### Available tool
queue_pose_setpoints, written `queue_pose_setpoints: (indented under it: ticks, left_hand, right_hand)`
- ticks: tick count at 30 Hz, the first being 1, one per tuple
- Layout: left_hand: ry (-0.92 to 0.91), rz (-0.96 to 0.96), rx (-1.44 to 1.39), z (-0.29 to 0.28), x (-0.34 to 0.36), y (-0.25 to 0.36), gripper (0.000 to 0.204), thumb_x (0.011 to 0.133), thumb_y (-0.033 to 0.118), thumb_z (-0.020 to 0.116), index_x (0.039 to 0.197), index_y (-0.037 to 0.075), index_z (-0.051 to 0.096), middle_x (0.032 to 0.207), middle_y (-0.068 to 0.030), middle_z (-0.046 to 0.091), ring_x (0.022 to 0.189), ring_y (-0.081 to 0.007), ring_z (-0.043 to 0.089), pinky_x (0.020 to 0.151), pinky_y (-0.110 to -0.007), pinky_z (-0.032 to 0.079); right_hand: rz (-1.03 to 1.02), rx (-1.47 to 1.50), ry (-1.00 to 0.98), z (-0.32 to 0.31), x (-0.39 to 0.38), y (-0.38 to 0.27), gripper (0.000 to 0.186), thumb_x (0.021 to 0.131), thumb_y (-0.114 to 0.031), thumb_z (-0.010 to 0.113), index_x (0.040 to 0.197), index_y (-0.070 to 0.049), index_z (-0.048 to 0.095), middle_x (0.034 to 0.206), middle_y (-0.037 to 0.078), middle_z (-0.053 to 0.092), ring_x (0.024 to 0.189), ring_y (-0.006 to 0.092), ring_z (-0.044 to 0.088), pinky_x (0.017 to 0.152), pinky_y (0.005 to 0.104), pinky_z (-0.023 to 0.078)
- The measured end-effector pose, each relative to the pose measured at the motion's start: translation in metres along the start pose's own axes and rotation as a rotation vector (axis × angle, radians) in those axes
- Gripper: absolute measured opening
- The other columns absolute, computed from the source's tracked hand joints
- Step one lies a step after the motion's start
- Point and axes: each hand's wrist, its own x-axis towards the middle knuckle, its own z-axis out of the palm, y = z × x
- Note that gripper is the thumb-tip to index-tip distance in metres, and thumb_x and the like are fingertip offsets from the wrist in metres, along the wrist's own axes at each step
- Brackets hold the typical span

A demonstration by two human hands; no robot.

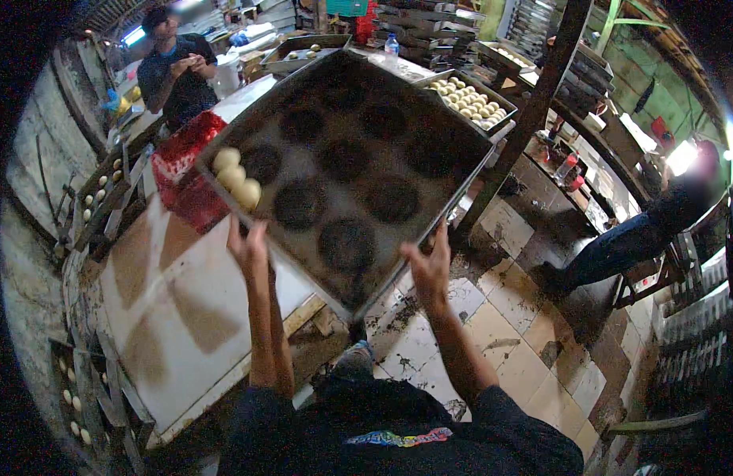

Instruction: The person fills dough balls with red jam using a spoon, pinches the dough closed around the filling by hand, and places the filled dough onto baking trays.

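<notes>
A large square baking tray [323,143] with dark round marks on its bottom is held up in front of me. Several pale dough balls [233,176] sit in a short row against its left corner. My left hand [249,242] grips the tray's lower left edge, its thumb up along the side. On the lower right edge, my right hand [431,266] is closed around the rim with the thumb inward. Parts of the fingers of both hands are hidden under the tray.
A white table [184,317] with brown patches lies to the left, below a red crate [188,166]. Behind stands another tray full of dough balls [473,103]. A wooden post [533,111] rises at right. One person [176,67] stands far left, another [652,222] right.
</notes>
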Motion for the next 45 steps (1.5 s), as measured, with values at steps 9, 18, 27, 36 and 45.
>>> queue_pose_setpoints:
  ticks: [9, 18, 27, 36, 45]
  left_hand:
    - [-0.137, -0.007, 0.067, 0.221, 0.167, -0.063, 0.062, 0.064, 0.015, 0.06, 0.12, -0.004, 0.044, 0.083, -0.0176, 0.061, 0.074, -0.0253, 0.057, 0.071, -0.031, 0.044]
    - [-0.225, -0.102, 0.202, 0.248, 0.147, -0.079, 0.067, 0.067, 0.009, 0.063, 0.127, -0.003, 0.037, 0.111, -0.0204, 0.056, 0.1, -0.0275, 0.056, 0.087, -0.031, 0.042]
    - [-0.17, -0.009, 0.287, 0.242, 0.149, -0.101, 0.057, 0.071, 0.016, 0.064, 0.121, -0.002, 0.045, 0.112, -0.0168, 0.055, 0.103, -0.0247, 0.053, 0.088, -0.032, 0.04]
    - [0.184, 0.19, 0.324, 0.225, 0.159, -0.111, 0.037, 0.077, 0.018, 0.064, 0.107, -0.002, 0.052, 0.103, -0.014, 0.054, 0.095, -0.022, 0.053, 0.077, -0.031, 0.045]
    - [-0.756, 0.25, 1.473, 0.268, 0.222, -0.067, 0.029, 0.065, 0.018, 0.07, 0.089, 0.006, 0.06, 0.092, -0.0147, 0.058, 0.085, -0.0306, 0.057, 0.075, -0.035, 0.046]
  right_hand:
    - [0.16, -0.361, 0.091, -0.021, 0.252, 0.088, 0.049, 0.063, -0.023, 0.064, 0.102, 0.003, 0.051, 0.086, 0.015, 0.058, 0.078, 0.0227, 0.056, 0.071, 0.0327, 0.045]
    - [0.205, -0.748, 0.014, -0.043, 0.263, 0.135, 0.066, 0.065, -0.036, 0.058, 0.121, -0.004, 0.044, 0.125, 0.023, 0.042, 0.122, 0.037, 0.029, 0.101, 0.045, 0.021]
    - [0.164, -0.429, -0.075, -0.037, 0.265, 0.136, 0.071, 0.069, -0.027, 0.056, 0.129, 0.004, 0.032, 0.133, 0.023, 0.032, 0.125, 0.0354, 0.026, 0.103, 0.0378, 0.02]
    - [0.13, -0.423, -0.185, -0.051, 0.258, 0.135, 0.084, 0.076, -0.031, 0.061, 0.136, 0.004, 0.014, 0.139, 0.023, 0.018, 0.127, 0.0353, 0.019, 0.104, 0.0408, 0.014]
    - [-0.011, -0.323, -0.116, -0.068, 0.27, 0.11, 0.075, 0.078, -0.029, 0.059, 0.135, -0.001, 0.02, 0.139, 0.019, 0.02, 0.127, 0.0322, 0.019, 0.104, 0.0428, 0.013]
